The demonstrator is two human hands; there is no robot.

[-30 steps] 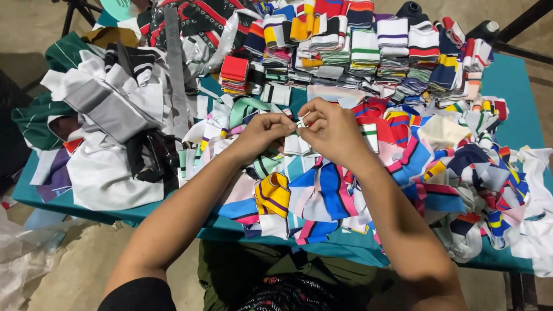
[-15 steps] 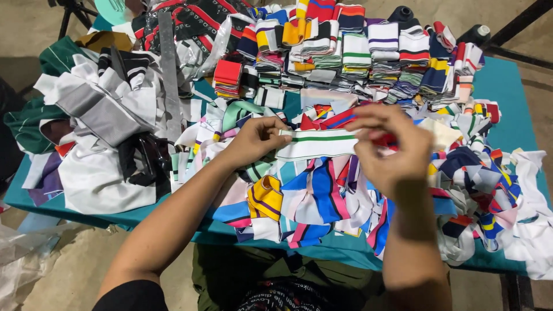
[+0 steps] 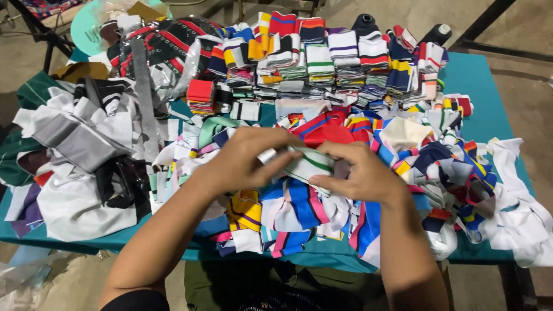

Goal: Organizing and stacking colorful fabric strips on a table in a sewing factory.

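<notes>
Both of my hands hold one white knit strip with a green and red stripe (image 3: 305,164), folded short between them. My left hand (image 3: 245,158) pinches its left end with thumb and fingers. My right hand (image 3: 360,173) grips its right end from above. The strip hangs just above a loose heap of striped fabric strips (image 3: 299,207) in blue, yellow, pink and white that covers the middle of the teal table (image 3: 478,75).
Folded striped strips stand in neat stacks (image 3: 322,57) along the far edge. A pile of grey, white and black cloth (image 3: 80,144) lies at the left. White strips (image 3: 518,190) spill over the right edge. A dark thread cone (image 3: 438,34) stands at the back right.
A moment ago my hands stretched the strip out wide. Now they have come together and the strip is folded short between them.
</notes>
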